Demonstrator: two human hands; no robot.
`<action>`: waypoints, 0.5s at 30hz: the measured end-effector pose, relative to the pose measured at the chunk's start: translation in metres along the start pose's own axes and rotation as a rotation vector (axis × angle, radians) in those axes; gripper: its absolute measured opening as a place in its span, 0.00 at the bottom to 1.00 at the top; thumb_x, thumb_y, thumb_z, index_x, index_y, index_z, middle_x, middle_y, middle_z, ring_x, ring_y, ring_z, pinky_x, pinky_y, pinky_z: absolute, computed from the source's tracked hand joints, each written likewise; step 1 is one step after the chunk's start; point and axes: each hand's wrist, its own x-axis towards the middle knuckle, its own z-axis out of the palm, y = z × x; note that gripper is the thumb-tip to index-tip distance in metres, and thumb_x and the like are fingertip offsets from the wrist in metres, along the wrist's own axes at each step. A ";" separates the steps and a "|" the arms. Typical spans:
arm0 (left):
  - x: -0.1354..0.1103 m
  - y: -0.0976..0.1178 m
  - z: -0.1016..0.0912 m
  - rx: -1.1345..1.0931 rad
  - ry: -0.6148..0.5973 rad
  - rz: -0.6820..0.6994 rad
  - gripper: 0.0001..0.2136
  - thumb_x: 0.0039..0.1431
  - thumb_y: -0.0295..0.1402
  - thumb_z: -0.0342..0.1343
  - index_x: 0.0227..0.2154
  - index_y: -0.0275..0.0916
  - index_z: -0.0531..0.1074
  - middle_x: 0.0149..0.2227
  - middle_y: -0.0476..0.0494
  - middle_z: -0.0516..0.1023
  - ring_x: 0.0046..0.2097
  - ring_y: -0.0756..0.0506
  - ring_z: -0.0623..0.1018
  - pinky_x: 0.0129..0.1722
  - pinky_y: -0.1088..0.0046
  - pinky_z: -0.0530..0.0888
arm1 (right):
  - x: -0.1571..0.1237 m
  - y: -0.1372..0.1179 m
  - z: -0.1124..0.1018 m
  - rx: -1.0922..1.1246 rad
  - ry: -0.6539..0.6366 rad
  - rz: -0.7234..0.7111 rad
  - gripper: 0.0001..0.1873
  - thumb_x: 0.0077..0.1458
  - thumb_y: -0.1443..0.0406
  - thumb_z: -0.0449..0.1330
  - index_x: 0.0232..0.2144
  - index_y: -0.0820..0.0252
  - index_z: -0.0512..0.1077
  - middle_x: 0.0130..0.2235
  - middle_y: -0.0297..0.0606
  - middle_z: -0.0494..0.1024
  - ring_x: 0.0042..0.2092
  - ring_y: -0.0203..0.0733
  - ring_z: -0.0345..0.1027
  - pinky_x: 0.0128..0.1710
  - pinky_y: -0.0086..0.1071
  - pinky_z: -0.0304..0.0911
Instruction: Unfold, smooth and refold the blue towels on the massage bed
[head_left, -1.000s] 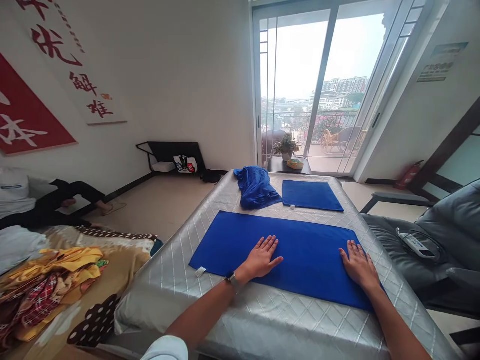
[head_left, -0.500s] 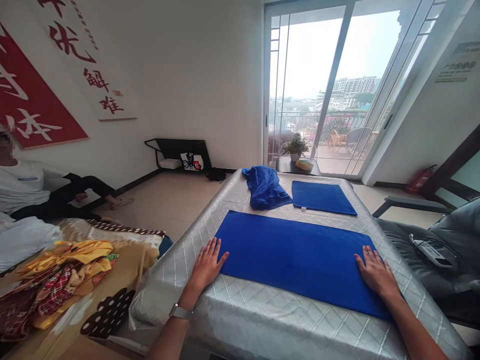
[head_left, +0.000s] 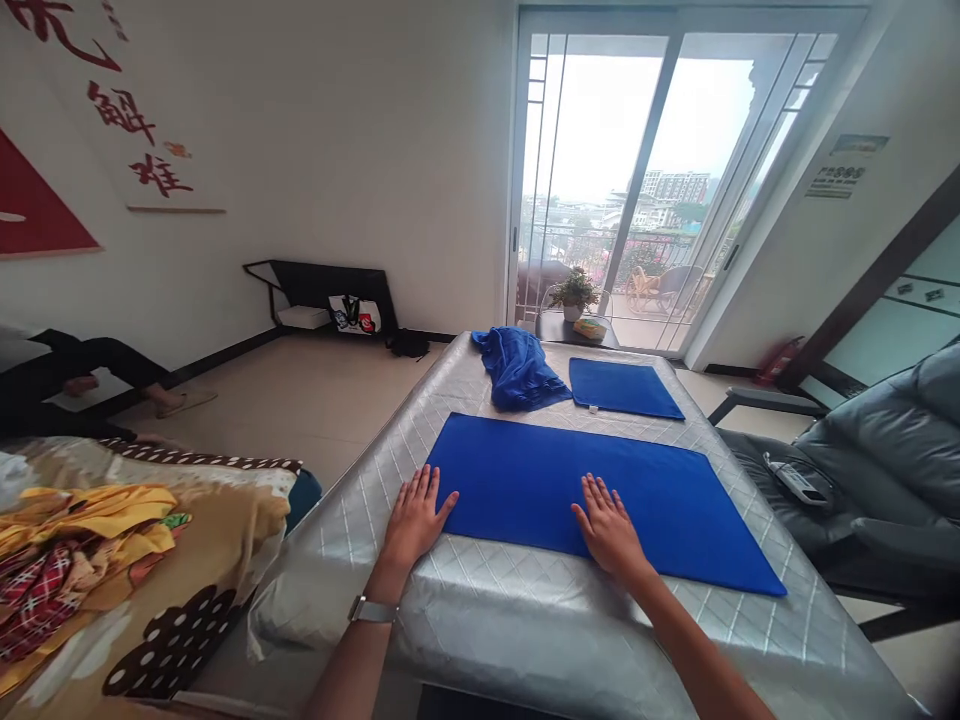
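Observation:
A long blue towel lies flat across the silver quilted table cover. My left hand rests flat at its left edge, fingers stretched out and thumb on the cloth. Near the middle of the same towel my right hand lies palm down, fingers extended. Neither hand grips anything. Behind, a crumpled blue towel sits at the far left, beside a smaller flat blue towel with a white tag at its near edge.
To the left is a bed with yellow and red plaid cloths. A seated person's leg shows beyond it. A dark armchair holding a power strip stands at right. A potted plant is by the glass door.
My right hand has moved left from the towel's right end to its middle. My left hand stays at the left edge. The camera view has turned to the right.

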 end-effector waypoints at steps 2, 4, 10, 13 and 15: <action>0.000 0.001 -0.002 0.003 0.000 0.001 0.40 0.69 0.58 0.29 0.71 0.30 0.50 0.73 0.33 0.49 0.73 0.38 0.51 0.71 0.53 0.50 | 0.000 -0.017 0.003 0.019 -0.052 0.012 0.41 0.69 0.47 0.29 0.73 0.66 0.46 0.74 0.41 0.44 0.74 0.43 0.32 0.72 0.45 0.30; 0.000 0.002 -0.004 0.004 0.001 0.003 0.39 0.69 0.57 0.29 0.71 0.31 0.51 0.73 0.34 0.49 0.73 0.38 0.51 0.71 0.53 0.50 | -0.002 -0.017 0.006 0.013 -0.081 0.032 0.41 0.69 0.47 0.29 0.73 0.66 0.45 0.74 0.40 0.43 0.74 0.43 0.30 0.72 0.45 0.29; 0.000 0.000 -0.005 0.044 0.005 0.018 0.38 0.70 0.55 0.30 0.71 0.29 0.51 0.73 0.32 0.50 0.73 0.38 0.53 0.70 0.52 0.52 | -0.026 0.050 0.010 -0.044 -0.056 0.114 0.40 0.68 0.47 0.33 0.73 0.62 0.44 0.74 0.37 0.43 0.74 0.42 0.30 0.72 0.45 0.30; 0.000 -0.006 0.000 0.069 0.004 0.043 0.38 0.70 0.55 0.30 0.71 0.28 0.51 0.72 0.31 0.50 0.73 0.37 0.53 0.70 0.52 0.53 | -0.046 0.118 0.006 -0.087 -0.040 0.188 0.39 0.68 0.49 0.34 0.73 0.63 0.46 0.74 0.39 0.45 0.74 0.44 0.33 0.72 0.46 0.32; 0.000 -0.013 0.005 0.085 0.016 0.057 0.38 0.70 0.54 0.30 0.70 0.29 0.52 0.72 0.31 0.53 0.72 0.36 0.55 0.69 0.51 0.55 | -0.063 0.167 0.005 -0.111 -0.029 0.251 0.39 0.67 0.50 0.35 0.72 0.65 0.47 0.74 0.41 0.47 0.74 0.45 0.35 0.72 0.46 0.35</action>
